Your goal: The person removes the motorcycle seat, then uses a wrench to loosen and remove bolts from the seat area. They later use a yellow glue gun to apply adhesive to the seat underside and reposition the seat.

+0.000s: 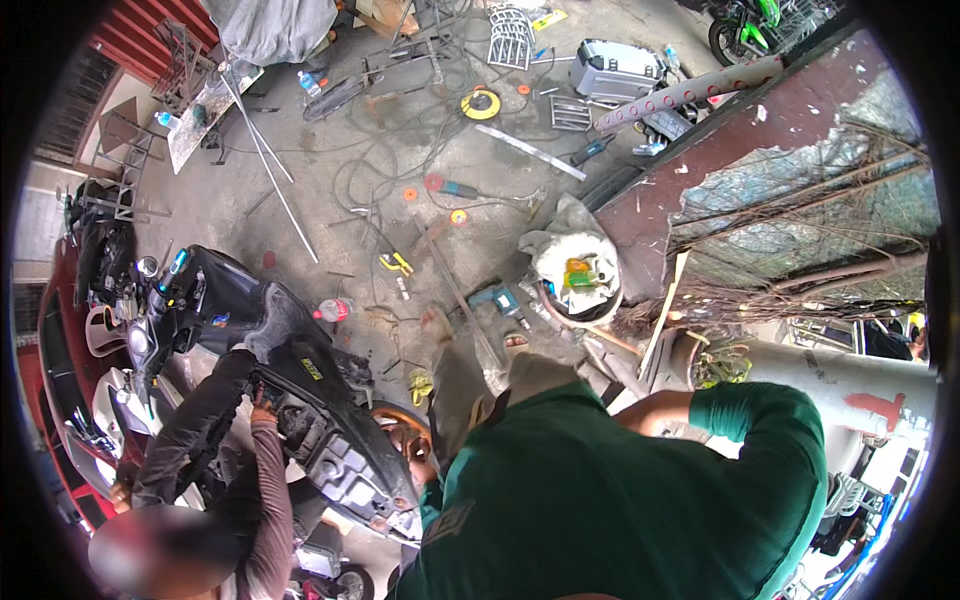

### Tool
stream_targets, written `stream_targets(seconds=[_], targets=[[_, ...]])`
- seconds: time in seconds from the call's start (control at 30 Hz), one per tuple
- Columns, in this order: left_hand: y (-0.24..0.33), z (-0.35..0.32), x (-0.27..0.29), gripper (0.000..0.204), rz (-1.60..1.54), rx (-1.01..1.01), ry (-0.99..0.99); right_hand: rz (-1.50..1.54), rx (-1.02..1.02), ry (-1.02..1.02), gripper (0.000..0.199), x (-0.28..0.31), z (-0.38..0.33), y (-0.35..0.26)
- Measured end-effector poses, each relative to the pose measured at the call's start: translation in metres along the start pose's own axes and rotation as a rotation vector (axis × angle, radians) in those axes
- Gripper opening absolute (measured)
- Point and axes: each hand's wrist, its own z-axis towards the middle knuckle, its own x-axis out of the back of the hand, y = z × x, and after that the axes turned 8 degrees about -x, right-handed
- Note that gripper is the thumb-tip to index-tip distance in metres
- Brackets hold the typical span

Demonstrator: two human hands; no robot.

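This is an open-air repair workshop for motorbikes and metalwork. A black scooter stands stripped of its panels on the stained concrete floor. Across that floor lie tangled cables, an angle grinder, a blue power drill, a grey tool case, metal rods and orange grinding discs.

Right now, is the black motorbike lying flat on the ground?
No, the black motorbike stands upright on the concrete floor while another person's hand reaches into its open middle.
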Motion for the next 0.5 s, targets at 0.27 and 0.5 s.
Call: stream_targets(seconds=[0.27, 0.5], targets=[[0.017, 0.252, -0.013, 0.038, 0.537, -0.172, -0.455, -0.134, -0.322, 0.252, 0.067, 0.105, 0.009, -0.137], [0.221, 0.529, -0.06, 0.036, 0.641, -0.478, -0.49, 0.03, -0.574, 0.664, 0.04, 0.204, -0.062, -0.2]])
